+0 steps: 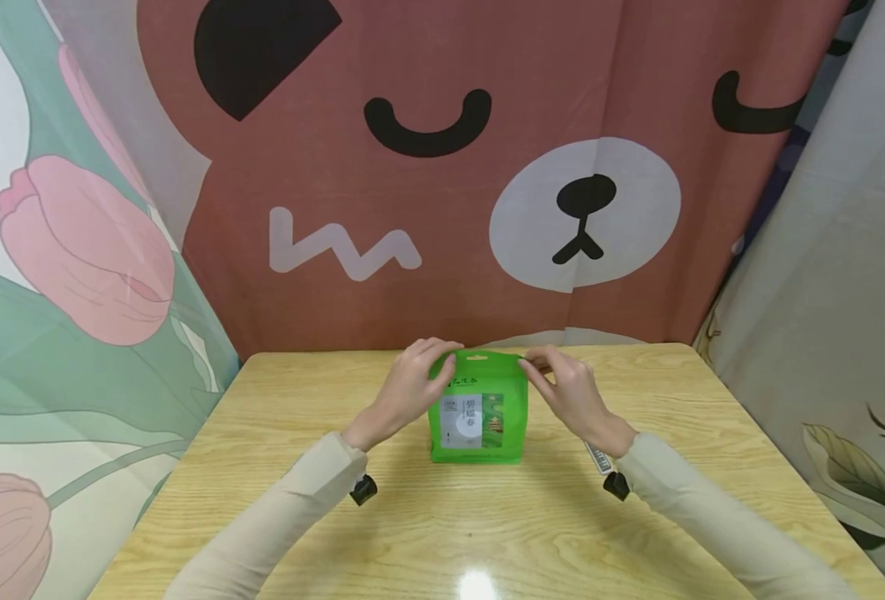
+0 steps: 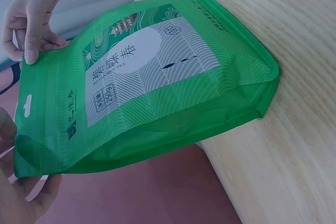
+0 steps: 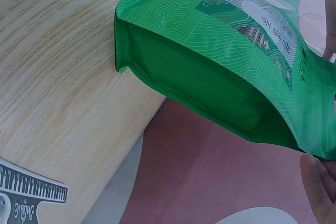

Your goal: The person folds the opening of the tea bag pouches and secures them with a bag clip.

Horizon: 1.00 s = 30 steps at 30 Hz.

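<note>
A bright green tea bag (image 1: 513, 425) stands upright on the wooden table, its printed white label facing me. At its top left corner, my left hand (image 1: 407, 385) pinches the edge between thumb and fingers. My right hand (image 1: 576, 395) pinches the opposite top corner. In the left wrist view the bag (image 2: 157, 98) shows a hang hole near its top edge, between the two hands. The folded side gusset of the bag (image 3: 199, 85) appears in the right wrist view. Its back is hidden.
A clip with a piano-key print and the word Music (image 3: 31, 187) lies on the table (image 1: 322, 533), partly behind my right wrist in the head view. A curtain with a bear face (image 1: 427, 192) hangs behind the table's far edge, with floral curtains at both sides.
</note>
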{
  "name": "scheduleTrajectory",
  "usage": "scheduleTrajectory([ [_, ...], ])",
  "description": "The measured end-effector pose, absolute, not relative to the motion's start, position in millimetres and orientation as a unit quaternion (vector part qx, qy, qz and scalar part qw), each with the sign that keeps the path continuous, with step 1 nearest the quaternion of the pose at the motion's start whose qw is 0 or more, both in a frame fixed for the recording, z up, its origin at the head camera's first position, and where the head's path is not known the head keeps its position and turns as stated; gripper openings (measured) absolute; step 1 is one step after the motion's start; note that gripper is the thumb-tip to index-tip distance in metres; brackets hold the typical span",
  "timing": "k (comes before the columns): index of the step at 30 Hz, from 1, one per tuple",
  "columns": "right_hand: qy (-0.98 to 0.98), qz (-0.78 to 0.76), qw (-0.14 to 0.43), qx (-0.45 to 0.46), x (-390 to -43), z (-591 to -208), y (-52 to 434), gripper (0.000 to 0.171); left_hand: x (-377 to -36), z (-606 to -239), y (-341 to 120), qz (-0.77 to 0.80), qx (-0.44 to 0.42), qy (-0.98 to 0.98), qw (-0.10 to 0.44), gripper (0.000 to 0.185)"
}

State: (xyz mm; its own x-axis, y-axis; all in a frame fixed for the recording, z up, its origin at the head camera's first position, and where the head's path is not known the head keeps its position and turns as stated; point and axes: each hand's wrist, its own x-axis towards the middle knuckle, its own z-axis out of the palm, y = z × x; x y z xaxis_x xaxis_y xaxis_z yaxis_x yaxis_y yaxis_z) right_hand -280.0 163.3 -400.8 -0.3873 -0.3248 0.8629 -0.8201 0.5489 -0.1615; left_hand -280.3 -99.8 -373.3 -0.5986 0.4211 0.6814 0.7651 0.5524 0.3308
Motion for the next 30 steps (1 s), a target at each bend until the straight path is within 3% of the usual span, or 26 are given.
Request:
scheduleTrajectory([
  [13, -0.751, 0.295, 0.437, 0.398, -282, -398, 161, 0.023, -279, -363, -92, -0.288, -0.366, -0.846, 0.259, 0.021],
  [25, -0.756, 0.323, 0.399, 0.407, -283, -400, 165, 0.003, -279, -360, -87, -0.269, -0.369, -0.851, 0.259, 0.02],
  [30, -0.759, 0.334, 0.384, 0.407, -282, -398, 167, 0.015, -279, -359, -85, -0.262, -0.372, -0.851, 0.264, 0.02],
])
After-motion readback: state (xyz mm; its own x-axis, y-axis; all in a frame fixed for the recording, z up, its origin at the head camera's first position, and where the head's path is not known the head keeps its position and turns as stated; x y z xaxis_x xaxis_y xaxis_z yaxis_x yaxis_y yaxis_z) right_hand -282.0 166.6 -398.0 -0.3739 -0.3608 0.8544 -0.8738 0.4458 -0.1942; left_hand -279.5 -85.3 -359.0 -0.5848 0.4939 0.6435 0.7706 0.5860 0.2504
